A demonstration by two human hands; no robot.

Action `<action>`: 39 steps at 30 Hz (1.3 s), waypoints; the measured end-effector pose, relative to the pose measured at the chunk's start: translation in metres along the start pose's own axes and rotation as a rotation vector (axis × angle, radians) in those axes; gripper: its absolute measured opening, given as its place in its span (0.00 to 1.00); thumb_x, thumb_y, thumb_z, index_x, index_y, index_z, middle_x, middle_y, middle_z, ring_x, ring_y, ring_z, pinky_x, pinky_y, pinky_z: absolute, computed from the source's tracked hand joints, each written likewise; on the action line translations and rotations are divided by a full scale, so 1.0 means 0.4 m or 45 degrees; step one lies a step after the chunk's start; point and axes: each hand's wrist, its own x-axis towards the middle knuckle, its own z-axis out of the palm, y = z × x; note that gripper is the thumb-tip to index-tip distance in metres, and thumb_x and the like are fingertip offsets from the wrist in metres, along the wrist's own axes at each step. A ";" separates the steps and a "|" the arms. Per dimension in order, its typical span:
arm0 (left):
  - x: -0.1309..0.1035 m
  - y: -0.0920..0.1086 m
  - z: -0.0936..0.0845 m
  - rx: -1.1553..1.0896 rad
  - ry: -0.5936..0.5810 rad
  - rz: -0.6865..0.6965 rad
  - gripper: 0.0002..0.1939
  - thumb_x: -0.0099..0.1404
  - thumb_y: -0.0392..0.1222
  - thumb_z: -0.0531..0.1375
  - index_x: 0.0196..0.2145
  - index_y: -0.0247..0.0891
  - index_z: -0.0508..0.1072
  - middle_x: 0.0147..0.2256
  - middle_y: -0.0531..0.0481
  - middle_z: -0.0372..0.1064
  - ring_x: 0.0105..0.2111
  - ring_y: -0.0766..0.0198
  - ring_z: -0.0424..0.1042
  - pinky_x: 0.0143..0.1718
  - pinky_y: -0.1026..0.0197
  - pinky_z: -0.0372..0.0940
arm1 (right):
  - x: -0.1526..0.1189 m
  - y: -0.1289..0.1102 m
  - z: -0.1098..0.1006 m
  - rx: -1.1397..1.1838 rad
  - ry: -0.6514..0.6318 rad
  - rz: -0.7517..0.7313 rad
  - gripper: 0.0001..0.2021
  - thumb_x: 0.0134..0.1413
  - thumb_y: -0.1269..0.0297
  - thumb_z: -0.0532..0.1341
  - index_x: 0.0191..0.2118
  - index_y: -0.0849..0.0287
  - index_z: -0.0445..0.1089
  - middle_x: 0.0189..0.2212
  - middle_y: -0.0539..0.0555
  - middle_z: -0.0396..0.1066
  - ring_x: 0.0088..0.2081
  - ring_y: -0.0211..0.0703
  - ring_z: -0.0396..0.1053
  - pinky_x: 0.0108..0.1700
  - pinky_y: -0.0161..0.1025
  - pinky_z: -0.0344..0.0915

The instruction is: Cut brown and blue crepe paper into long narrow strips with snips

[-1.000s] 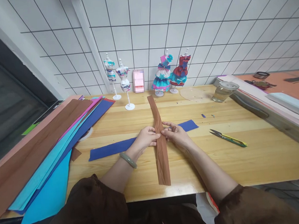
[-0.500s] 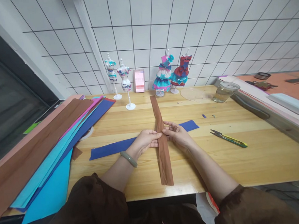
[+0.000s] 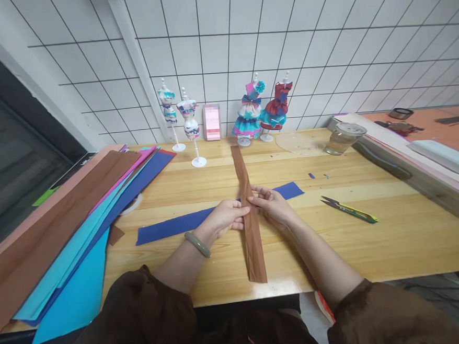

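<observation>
A long brown crepe paper strip (image 3: 255,249) runs front to back at the middle of the table. My left hand (image 3: 229,215) pinches its left edge, thumb on top. From the other side my right hand (image 3: 271,203) grips the strip a little farther up, with its thumb on the paper and fingers beneath. The strip looks creased between the two hands. Behind and under it lies a blue paper strip (image 3: 170,226), crossing at a slant, partly covered by the hands. Yellow-green thread snips (image 3: 349,209) lie to the right of my right hand.
Folded coloured paper sheets (image 3: 75,214) pile up at the left. Mini dress forms (image 3: 190,119) and a phone (image 3: 212,122) stand along the tiled wall. A plastic cup (image 3: 343,139) sits back right, near small blue scraps (image 3: 311,175). A roll of tape (image 3: 131,205) peeks from under the pile.
My left hand has slid slightly down and right along the brown strip, showing more of the blue strip behind it. The whole view has shifted a little. Both hands keep their hold.
</observation>
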 end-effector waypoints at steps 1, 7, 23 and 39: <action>0.001 -0.001 -0.001 0.007 -0.006 0.006 0.16 0.51 0.45 0.65 0.35 0.32 0.71 0.37 0.40 0.72 0.33 0.62 0.73 0.36 0.59 0.66 | -0.001 -0.002 0.000 -0.001 -0.014 0.015 0.23 0.36 0.67 0.69 0.43 0.59 0.66 0.27 0.49 0.72 0.26 0.35 0.69 0.28 0.32 0.64; 0.002 0.000 -0.003 -0.008 -0.048 0.056 0.15 0.55 0.44 0.63 0.37 0.32 0.71 0.38 0.39 0.72 0.34 0.61 0.73 0.36 0.59 0.66 | -0.005 -0.014 -0.003 -0.058 0.038 -0.007 0.23 0.37 0.66 0.69 0.43 0.61 0.66 0.25 0.49 0.71 0.21 0.31 0.65 0.21 0.28 0.61; 0.012 0.030 -0.033 -0.407 0.279 0.551 0.14 0.57 0.43 0.60 0.40 0.34 0.68 0.36 0.42 0.73 0.34 0.61 0.73 0.37 0.58 0.67 | -0.053 -0.008 0.016 -0.531 -0.015 0.042 0.13 0.37 0.58 0.67 0.26 0.64 0.71 0.20 0.49 0.70 0.21 0.33 0.63 0.25 0.32 0.58; 0.019 0.015 -0.049 -0.136 0.374 0.360 0.13 0.54 0.45 0.62 0.34 0.34 0.70 0.31 0.43 0.74 0.23 0.68 0.71 0.15 0.72 0.56 | -0.066 -0.001 0.005 -0.608 -0.265 0.173 0.17 0.44 0.52 0.63 0.26 0.65 0.70 0.19 0.52 0.71 0.19 0.34 0.66 0.23 0.31 0.63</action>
